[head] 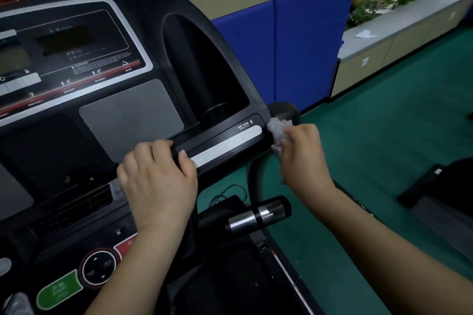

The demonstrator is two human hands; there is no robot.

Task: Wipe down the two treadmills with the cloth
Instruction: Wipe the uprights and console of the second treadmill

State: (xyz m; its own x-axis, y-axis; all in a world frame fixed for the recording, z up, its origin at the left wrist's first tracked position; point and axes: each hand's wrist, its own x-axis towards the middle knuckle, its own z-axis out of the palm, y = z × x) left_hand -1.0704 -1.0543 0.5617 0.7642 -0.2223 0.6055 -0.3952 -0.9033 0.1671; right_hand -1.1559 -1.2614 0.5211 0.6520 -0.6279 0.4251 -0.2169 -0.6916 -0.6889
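Treadmill console (pixel 122 115) fills my left side, its long silver strip (pixel 226 144) running up toward the right edge. My right hand (pixel 303 155) squeezes the white cloth (pixel 277 130) against that right end, beside open green floor (pixel 384 161). My left hand (pixel 158 176) curls over the console's front bar.

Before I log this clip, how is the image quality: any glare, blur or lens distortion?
Head view: dim, even light; wide-angle bending curves the treadmill console and the blue wall pads. Soft glare on the silver speed-key strip and chrome handle sensor. The cloth in the right hand looks smeared; the left hand is fairly sharp; the console's small print is unreadable.
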